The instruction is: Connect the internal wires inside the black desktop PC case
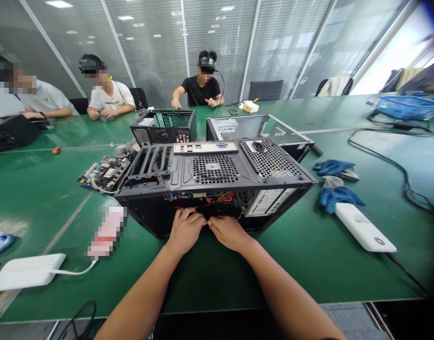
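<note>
A black metal PC case (215, 170) is parked on the smooth green table (291, 278), its rear panel (183, 175) turned up, with a honeycomb vent (275, 163) punched in. The left hand (186, 229) and right hand (229, 231) are curled at the open side, fingertips close together; what's pinched, if anything, can't be told. Thin coloured wires (222, 198) are bunched inside, and crumpled blue fabric gloves (339, 196) can be seen off to the right.
</note>
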Action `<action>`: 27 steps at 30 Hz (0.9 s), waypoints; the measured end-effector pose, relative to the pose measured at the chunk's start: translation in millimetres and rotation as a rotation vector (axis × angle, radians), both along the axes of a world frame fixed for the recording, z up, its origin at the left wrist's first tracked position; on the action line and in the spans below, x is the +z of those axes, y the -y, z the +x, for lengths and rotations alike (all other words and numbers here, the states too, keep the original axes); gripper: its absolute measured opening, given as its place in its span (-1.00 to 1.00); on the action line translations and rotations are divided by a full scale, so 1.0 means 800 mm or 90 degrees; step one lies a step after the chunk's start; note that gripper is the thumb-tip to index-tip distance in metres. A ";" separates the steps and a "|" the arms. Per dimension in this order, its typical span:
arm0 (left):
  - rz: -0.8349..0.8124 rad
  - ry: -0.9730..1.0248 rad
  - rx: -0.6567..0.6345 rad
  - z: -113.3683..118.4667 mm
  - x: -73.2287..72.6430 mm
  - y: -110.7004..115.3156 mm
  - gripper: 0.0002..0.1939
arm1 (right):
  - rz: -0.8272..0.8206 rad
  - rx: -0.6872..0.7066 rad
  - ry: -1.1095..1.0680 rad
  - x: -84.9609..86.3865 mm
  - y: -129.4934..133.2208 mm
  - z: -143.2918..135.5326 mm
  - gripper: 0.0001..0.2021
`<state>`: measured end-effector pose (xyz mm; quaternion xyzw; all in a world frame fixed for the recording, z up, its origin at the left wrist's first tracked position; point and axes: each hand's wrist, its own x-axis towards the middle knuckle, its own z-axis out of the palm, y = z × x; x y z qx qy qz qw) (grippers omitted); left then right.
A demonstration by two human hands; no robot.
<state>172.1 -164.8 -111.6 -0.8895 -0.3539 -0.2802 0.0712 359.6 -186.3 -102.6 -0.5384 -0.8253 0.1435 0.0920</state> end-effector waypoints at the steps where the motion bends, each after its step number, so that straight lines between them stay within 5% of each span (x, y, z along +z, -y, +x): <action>1: 0.002 0.004 0.000 0.000 0.000 0.000 -0.88 | 0.004 0.002 -0.002 0.000 0.000 0.000 -0.69; 27: 0.029 0.052 -0.027 -0.003 -0.005 -0.002 -0.83 | 0.008 0.028 -0.040 0.004 -0.001 0.003 -0.70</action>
